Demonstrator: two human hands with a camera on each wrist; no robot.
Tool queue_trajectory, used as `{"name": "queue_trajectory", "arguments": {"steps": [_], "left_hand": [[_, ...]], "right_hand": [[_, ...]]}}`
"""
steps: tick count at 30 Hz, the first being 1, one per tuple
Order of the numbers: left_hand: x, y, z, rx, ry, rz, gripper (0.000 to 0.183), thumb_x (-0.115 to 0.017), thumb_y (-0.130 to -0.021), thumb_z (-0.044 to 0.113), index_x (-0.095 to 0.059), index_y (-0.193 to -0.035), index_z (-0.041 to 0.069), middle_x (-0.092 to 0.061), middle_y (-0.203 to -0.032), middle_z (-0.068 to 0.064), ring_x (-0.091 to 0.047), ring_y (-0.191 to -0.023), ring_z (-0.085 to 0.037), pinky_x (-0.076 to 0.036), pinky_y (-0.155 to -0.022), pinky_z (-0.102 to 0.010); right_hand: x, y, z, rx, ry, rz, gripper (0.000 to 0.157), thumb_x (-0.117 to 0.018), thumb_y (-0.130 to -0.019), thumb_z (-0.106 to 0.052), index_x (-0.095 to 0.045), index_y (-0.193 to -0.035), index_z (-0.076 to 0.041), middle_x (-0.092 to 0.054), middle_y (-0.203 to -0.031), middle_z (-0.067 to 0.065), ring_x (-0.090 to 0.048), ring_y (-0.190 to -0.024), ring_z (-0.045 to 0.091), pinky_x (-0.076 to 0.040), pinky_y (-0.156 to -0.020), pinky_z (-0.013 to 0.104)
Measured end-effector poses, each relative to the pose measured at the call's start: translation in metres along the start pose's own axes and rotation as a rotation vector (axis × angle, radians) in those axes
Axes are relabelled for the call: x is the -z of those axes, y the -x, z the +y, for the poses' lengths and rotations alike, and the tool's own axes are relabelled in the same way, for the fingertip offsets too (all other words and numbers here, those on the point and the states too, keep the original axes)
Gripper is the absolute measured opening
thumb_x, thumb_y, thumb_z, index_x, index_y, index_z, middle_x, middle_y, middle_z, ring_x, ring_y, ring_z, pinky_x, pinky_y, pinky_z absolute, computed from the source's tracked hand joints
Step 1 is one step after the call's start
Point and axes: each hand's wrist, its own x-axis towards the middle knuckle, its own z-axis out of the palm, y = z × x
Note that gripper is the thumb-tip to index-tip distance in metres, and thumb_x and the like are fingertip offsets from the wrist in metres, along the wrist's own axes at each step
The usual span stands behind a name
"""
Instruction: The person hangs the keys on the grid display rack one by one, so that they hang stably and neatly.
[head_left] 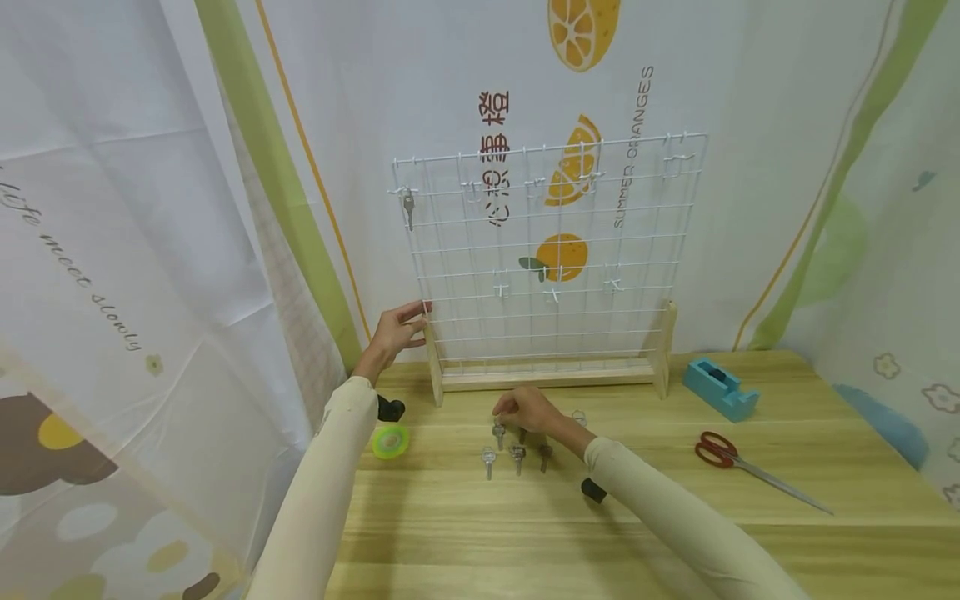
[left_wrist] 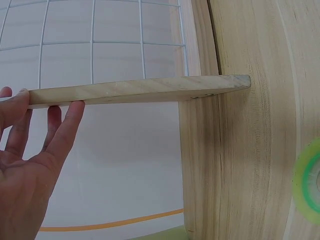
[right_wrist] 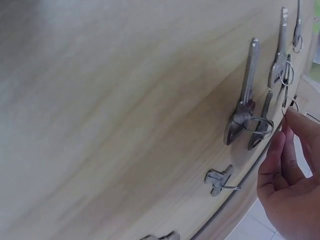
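Observation:
My left hand [head_left: 396, 335] pinches the left wooden upright [left_wrist: 135, 92] of a white wire grid rack [head_left: 555, 250], thumb on one side and fingers on the other. Below the rack, my right hand [head_left: 531, 410] pinches the small ring of a key [head_left: 498, 435] between thumb and fingertips. Several more keys with rings lie close by on the table, among them a key [head_left: 489, 461], a darker key [head_left: 518, 457] and another key [right_wrist: 242, 110]. One key [head_left: 408, 208] hangs from a hook at the rack's upper left.
Several white hooks, such as one hook [head_left: 552, 295], sit on the grid. A green tape roll [head_left: 391, 442] lies at the left. At the right are a blue tape dispenser [head_left: 722, 389] and red-handled scissors [head_left: 757, 471]. Printed curtains [head_left: 757, 208] hang behind the wooden table [head_left: 450, 542].

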Motion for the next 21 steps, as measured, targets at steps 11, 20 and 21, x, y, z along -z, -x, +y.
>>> {"name": "queue_trajectory", "arguments": {"steps": [11,20,21], "left_hand": [[0.001,0.016,0.02,0.037,0.037,-0.029,0.047,-0.052,-0.108,-0.001,-0.047,-0.154,-0.001,-0.034,-0.165,-0.019,-0.042,-0.146,-0.04,-0.05,-0.11,-0.054],[0.0,0.01,0.014,0.031,0.051,-0.039,0.046,-0.051,-0.108,-0.002,-0.047,-0.154,-0.001,-0.034,-0.166,-0.017,-0.038,-0.149,-0.04,-0.049,-0.11,-0.055],[0.001,0.009,0.011,0.026,0.046,-0.036,0.046,-0.051,-0.108,-0.001,-0.048,-0.154,0.0,-0.034,-0.166,-0.016,-0.037,-0.149,-0.039,-0.049,-0.11,-0.054]], "right_hand": [[0.014,0.002,-0.004,-0.007,-0.073,0.022,0.009,-0.076,-0.095,-0.006,-0.079,-0.102,-0.002,-0.079,-0.098,0.01,-0.075,-0.085,0.019,-0.063,-0.075,0.022],[0.03,-0.003,-0.006,0.041,-0.059,0.038,0.01,-0.078,-0.094,-0.008,-0.08,-0.102,-0.002,-0.079,-0.099,0.01,-0.076,-0.084,0.019,-0.063,-0.073,0.022],[0.033,-0.003,-0.008,0.044,-0.063,0.038,0.011,-0.078,-0.094,-0.008,-0.08,-0.102,-0.001,-0.079,-0.099,0.011,-0.076,-0.084,0.02,-0.063,-0.073,0.021]]}}
